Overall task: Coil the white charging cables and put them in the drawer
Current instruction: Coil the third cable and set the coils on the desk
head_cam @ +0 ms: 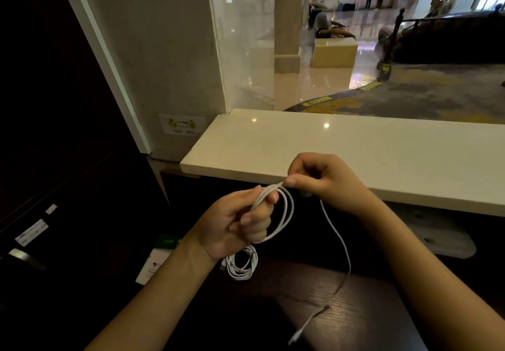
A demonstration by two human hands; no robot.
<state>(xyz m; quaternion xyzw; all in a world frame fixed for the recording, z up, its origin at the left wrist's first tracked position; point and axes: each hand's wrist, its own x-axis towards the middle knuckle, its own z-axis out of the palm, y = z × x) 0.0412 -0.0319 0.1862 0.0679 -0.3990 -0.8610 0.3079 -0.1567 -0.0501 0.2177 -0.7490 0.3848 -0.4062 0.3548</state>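
Note:
My left hand (240,221) grips a white charging cable (287,214) wound in a few loops around its fingers. My right hand (322,178) pinches the same cable just right of the loops. The loose tail hangs from my right hand, runs down over the dark wooden desk (355,309) and ends in a plug (296,335) near the bottom edge. A second white cable (241,266), coiled into a small bundle, lies on the desk below my left wrist. No drawer is visible.
A cream stone counter (355,154) runs across just beyond my hands, with a glass pane (246,50) above it. A dark cabinet (54,159) with white labels stands on the left. A green and white card (161,257) lies on the desk at left.

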